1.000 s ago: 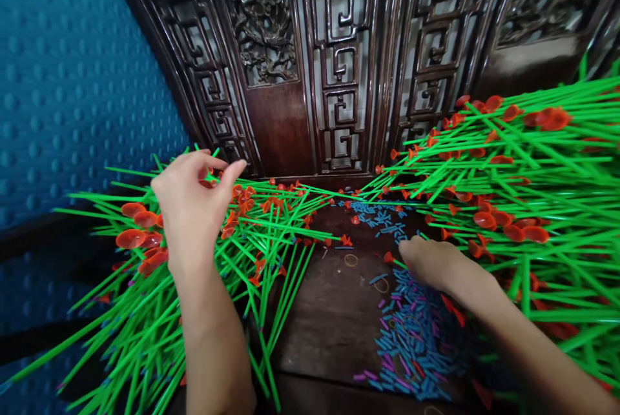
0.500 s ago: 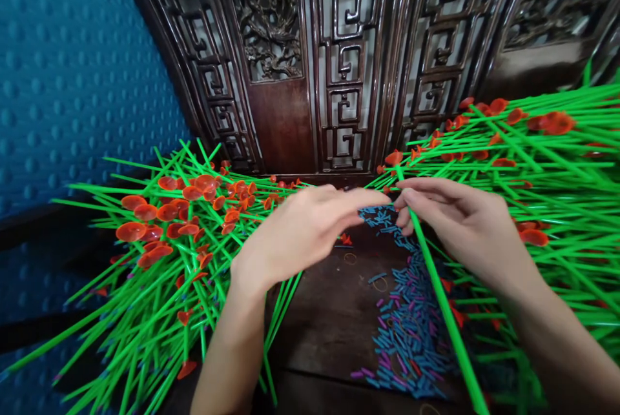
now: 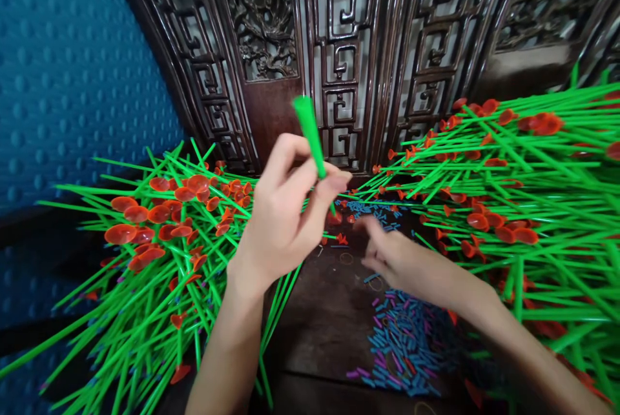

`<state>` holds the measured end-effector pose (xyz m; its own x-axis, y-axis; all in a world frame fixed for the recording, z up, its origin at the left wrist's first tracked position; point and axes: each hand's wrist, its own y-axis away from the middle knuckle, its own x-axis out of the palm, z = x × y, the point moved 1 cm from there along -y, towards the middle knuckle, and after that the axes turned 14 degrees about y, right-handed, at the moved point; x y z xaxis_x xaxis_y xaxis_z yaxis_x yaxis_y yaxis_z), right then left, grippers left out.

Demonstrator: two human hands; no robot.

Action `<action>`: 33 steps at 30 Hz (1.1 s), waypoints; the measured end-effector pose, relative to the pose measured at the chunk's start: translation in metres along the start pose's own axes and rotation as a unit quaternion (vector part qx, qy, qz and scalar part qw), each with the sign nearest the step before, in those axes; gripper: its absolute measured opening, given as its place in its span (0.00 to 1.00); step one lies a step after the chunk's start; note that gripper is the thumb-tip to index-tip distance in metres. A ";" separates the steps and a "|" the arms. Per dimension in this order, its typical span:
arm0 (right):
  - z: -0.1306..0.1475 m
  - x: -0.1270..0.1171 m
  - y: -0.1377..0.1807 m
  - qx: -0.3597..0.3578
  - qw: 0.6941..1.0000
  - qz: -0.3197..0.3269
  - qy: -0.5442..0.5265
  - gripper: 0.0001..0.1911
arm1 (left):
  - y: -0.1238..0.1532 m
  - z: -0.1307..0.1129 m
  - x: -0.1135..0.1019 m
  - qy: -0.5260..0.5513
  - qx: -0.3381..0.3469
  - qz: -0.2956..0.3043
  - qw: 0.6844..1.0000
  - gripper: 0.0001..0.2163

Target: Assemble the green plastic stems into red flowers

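Observation:
My left hand (image 3: 290,215) pinches a green stick (image 3: 310,134) between thumb and fingers. One end of the stick points up toward me, while a red suction cup (image 3: 334,215) shows just below the fingers, seemingly at its far end. To the right, my right hand (image 3: 387,250) hovers beside it, slightly blurred, with fingers apart and nothing visible in them. Under and around that hand lie many short blue and purple tube pieces (image 3: 402,337) on the dark wooden surface (image 3: 320,324).
Piles of green sticks with red suction cups flank the surface, one at left (image 3: 145,299) and one at right (image 3: 557,189). A carved dark wooden panel (image 3: 281,115) rises behind. A blue dimpled covering (image 3: 72,79) is at far left. Thin rubber bands (image 3: 346,259) lie about.
The green stick has passed from my right hand to my left and now points up. My right hand has moved left and down, away from the right pile.

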<state>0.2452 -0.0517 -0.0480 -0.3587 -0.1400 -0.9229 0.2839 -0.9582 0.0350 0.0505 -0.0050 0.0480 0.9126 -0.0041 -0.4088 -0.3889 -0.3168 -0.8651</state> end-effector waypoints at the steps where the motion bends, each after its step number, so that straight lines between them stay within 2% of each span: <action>1: 0.002 0.005 0.001 -0.003 0.995 0.051 0.083 0.23 | 0.000 0.002 -0.002 -0.001 -0.005 -0.026 1.000 0.07; 4: 0.011 0.016 0.003 0.000 0.963 0.169 0.210 0.21 | 0.002 0.006 -0.007 0.014 -0.036 -0.049 0.998 0.14; 7: 0.022 0.023 0.002 0.008 0.955 0.196 0.225 0.21 | 0.003 0.009 -0.009 0.030 -0.050 -0.048 0.997 0.23; 10: 0.027 0.027 -0.001 0.003 0.949 0.217 0.231 0.19 | 0.001 0.007 -0.009 0.014 -0.022 -0.047 0.999 0.18; 13: 0.025 0.029 -0.004 -0.007 0.945 0.229 0.233 0.19 | -0.001 0.003 -0.008 -0.006 -0.003 -0.039 0.999 0.12; 16: 0.021 0.031 -0.006 -0.013 0.944 0.231 0.234 0.20 | -0.001 0.001 -0.007 -0.007 0.005 -0.022 1.000 0.10; 22: 0.016 0.033 -0.006 0.000 0.948 0.210 0.238 0.20 | -0.002 0.002 -0.003 -0.006 0.029 -0.004 1.000 0.11; 26: 0.016 0.032 -0.006 0.008 0.945 0.218 0.242 0.21 | -0.002 0.002 -0.001 -0.007 0.037 -0.005 0.999 0.11; 33: 0.020 0.022 -0.004 0.028 0.940 0.235 0.248 0.21 | 0.000 0.002 -0.004 -0.041 0.091 -0.006 0.995 0.13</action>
<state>0.2188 -0.0561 -0.0610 0.2565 -0.4301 -0.8656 0.2560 -0.8333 0.4899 0.0469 -0.0033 0.0487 0.9067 0.0785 -0.4144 -0.4015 -0.1398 -0.9051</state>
